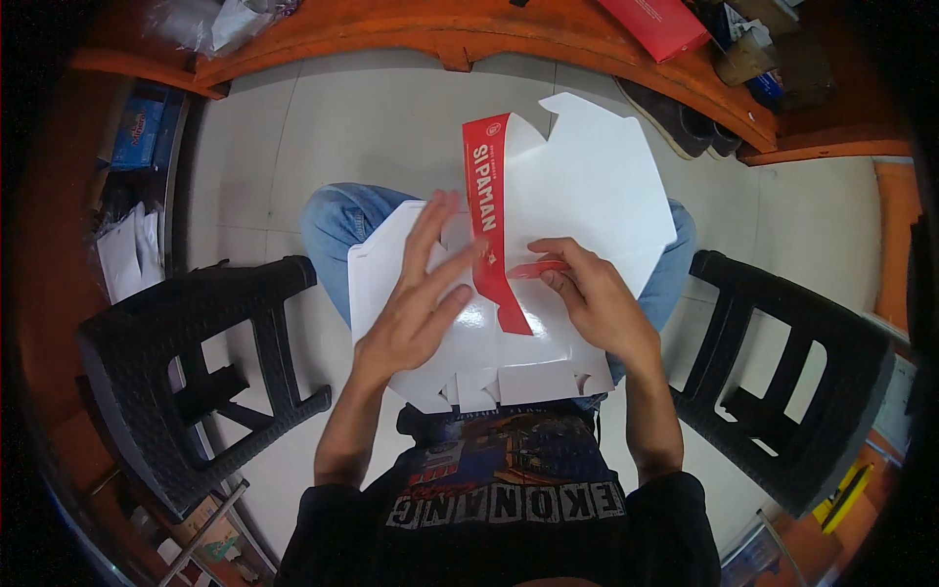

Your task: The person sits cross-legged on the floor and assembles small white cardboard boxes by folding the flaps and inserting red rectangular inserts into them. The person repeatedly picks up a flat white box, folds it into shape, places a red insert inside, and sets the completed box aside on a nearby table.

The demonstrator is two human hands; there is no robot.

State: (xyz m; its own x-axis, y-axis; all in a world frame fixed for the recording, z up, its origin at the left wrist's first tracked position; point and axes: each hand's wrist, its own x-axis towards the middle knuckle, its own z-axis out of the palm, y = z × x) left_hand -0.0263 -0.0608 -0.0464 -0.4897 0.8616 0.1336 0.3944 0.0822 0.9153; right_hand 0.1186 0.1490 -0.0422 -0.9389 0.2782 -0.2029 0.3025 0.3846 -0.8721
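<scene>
A flat white cardboard box blank [587, 186] with a red printed strip lies across my lap, partly folded upward at the far side. My left hand [421, 293] lies flat on the blank's left panel, fingers spread and pressing it down. My right hand [587, 293] pinches a small red flap near the red strip at the blank's middle. Cut tabs stick out along the blank's near edge, by my dark shirt.
A black plastic stool [186, 362] stands at my left and another black stool [792, 382] at my right on the pale tiled floor. An orange wooden bench [509, 39] curves across the back with a red box [655, 24] on it. Papers [122, 254] sit far left.
</scene>
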